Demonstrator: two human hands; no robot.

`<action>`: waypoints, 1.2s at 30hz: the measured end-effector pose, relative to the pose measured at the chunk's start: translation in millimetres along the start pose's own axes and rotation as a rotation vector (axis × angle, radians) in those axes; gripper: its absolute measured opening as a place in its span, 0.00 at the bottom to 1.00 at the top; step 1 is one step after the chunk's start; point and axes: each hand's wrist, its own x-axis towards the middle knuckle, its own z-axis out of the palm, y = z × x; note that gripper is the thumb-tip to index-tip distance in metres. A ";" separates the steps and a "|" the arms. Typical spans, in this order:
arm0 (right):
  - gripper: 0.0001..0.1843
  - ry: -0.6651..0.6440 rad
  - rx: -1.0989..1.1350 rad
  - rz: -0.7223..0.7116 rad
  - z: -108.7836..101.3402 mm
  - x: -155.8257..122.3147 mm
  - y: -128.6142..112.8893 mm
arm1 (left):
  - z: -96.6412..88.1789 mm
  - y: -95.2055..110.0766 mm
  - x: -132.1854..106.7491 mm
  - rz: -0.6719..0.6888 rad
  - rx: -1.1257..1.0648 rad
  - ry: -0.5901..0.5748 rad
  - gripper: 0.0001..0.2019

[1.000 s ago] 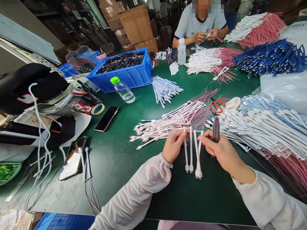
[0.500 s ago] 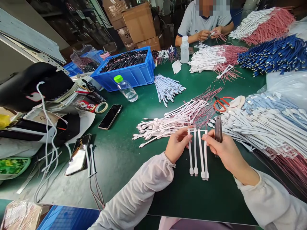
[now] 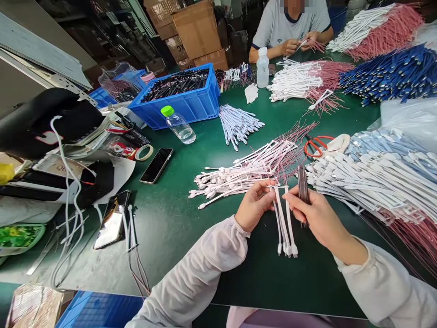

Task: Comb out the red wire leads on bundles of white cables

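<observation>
Between my two hands hangs a set of short white cables with plugs at their lower ends and thin reddish wires at the top. My left hand is closed, pinching the cables' upper left end between thumb and fingers. With thumb and finger my closed right hand grips the rightmost cable near its top. Also held in that hand is a dark brown ribbed tool, upright; its kind is unclear. Just beyond my hands lies a loose pile of similar white cables.
Orange-handled scissors lie ahead, beside a large white cable heap at right. A phone, a green-capped bottle and a blue crate are at left. Across the table a person handles wires.
The cables, spread apart before, now hang closer together at the top and overlap at the plugs. My right hand has shifted slightly left with the tool, toward my left hand.
</observation>
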 end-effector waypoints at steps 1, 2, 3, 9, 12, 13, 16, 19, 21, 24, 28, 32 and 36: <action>0.14 -0.032 0.087 0.037 0.0 0.9 0.1 | -0.3 0.0 -0.1 -0.025 -0.046 -0.035 0.18; 0.15 -0.056 0.150 0.066 0.3 1.6 0.3 | -0.5 0.0 -0.2 -0.044 -0.086 -0.068 0.17; 0.15 -0.074 0.191 0.089 0.8 2.1 0.6 | -0.7 -0.1 -0.1 -0.053 -0.119 -0.093 0.17; 0.18 -0.138 0.315 0.182 2.7 4.1 3.4 | -3.1 1.5 1.8 -0.093 -0.237 -0.122 0.14; 0.17 -0.190 0.403 0.257 0.9 5.7 3.6 | -5.0 4.2 1.5 -0.140 -0.280 -0.166 0.12; 0.17 -0.200 0.422 0.277 0.1 6.1 3.2 | -5.6 5.4 1.1 -0.149 -0.281 -0.183 0.12; 0.16 -0.223 0.455 0.317 -1.3 6.3 1.2 | -6.9 8.4 0.3 -0.147 -0.250 -0.216 0.12; 0.16 -0.213 0.408 0.300 -0.2 5.0 -0.6 | -7.1 9.5 0.7 -0.115 -0.182 -0.223 0.11; 0.17 -0.187 0.338 0.269 1.5 3.4 -1.1 | -7.1 10.2 2.0 -0.072 -0.125 -0.214 0.12; 0.20 -0.180 0.238 0.257 3.9 -0.2 -1.3 | -9.4 15.8 5.2 -0.030 -0.074 -0.188 0.13; 0.21 -0.233 0.143 0.298 4.5 -4.2 0.4 | -20.0 34.4 8.6 0.107 -0.067 -0.107 0.13; 0.23 -0.279 0.081 0.339 6.0 -4.5 6.0 | -32.3 53.1 8.2 0.221 -0.074 -0.040 0.12; 0.24 -0.304 0.047 0.345 8.1 -4.4 8.2 | -41.0 65.1 8.0 0.276 -0.100 0.008 0.11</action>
